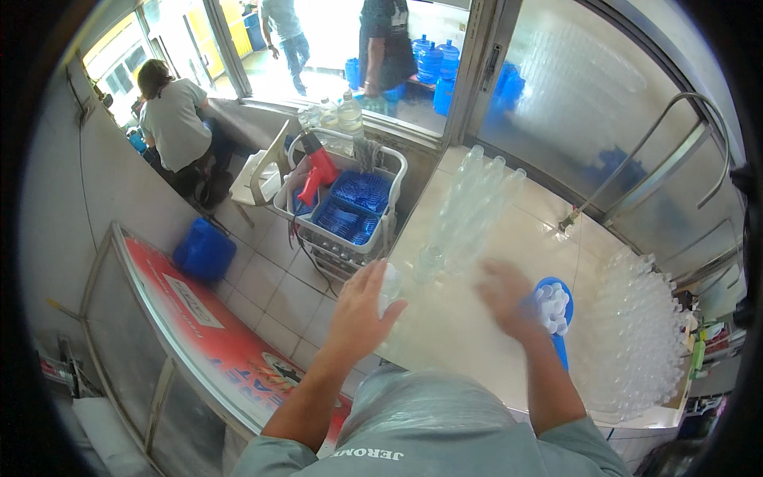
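Note:
My left hand [364,308] is at the counter's left edge, curled against a small whitish piece [388,288] that I cannot make out. Motion smears my right hand [507,292] over the counter, hiding its fingers. Just right of it, a blue scoop-like holder [559,350] carries several white caps [552,308]. Beyond my hands, a group of clear plastic bottles [469,203] stands on the tiled counter [453,330]. A larger mass of clear bottles [636,342] fills the counter's right side.
A grey cart [397,179] at the far left holds blue trays [358,195] and a red heat gun [319,171]. Near it are a blue jug [204,249] and a white chair [254,175]. A curved metal pipe [660,119] rises behind the counter. A person [176,119] crouches far left.

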`<state>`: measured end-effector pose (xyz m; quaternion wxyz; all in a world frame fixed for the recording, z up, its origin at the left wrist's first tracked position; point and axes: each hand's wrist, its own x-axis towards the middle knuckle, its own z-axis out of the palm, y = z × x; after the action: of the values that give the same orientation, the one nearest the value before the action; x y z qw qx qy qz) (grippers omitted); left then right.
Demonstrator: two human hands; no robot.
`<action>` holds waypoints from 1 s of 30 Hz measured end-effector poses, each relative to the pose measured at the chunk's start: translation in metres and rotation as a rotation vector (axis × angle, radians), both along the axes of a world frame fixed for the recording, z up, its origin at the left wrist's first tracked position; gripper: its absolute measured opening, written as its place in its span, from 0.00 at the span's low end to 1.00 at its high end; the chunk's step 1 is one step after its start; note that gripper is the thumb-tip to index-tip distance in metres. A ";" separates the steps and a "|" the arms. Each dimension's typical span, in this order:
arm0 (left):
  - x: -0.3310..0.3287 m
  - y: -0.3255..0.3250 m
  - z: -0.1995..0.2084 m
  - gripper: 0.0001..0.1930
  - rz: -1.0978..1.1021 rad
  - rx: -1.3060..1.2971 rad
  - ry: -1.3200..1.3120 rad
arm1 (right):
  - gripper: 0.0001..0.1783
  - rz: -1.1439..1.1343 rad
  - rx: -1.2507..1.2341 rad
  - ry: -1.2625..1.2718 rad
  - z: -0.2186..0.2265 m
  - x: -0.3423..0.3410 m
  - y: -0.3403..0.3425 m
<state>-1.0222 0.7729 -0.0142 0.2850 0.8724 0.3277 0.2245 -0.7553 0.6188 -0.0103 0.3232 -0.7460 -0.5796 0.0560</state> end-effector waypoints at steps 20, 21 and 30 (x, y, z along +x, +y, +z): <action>0.132 -0.036 -0.034 0.13 0.001 0.011 0.031 | 0.14 -0.427 -0.132 -0.053 -0.070 0.095 -0.161; 0.129 -0.044 -0.034 0.13 -0.010 -0.006 0.041 | 0.14 -0.440 -0.135 -0.027 -0.067 0.097 -0.162; 0.108 -0.090 -0.030 0.17 -0.396 -0.145 -0.165 | 0.13 -0.584 -0.066 0.035 -0.057 0.105 -0.162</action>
<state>-0.9143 0.6827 -0.0446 0.4115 0.8755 0.1409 0.2106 -0.6499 0.4565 -0.0674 0.3110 -0.8904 -0.3324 -0.0077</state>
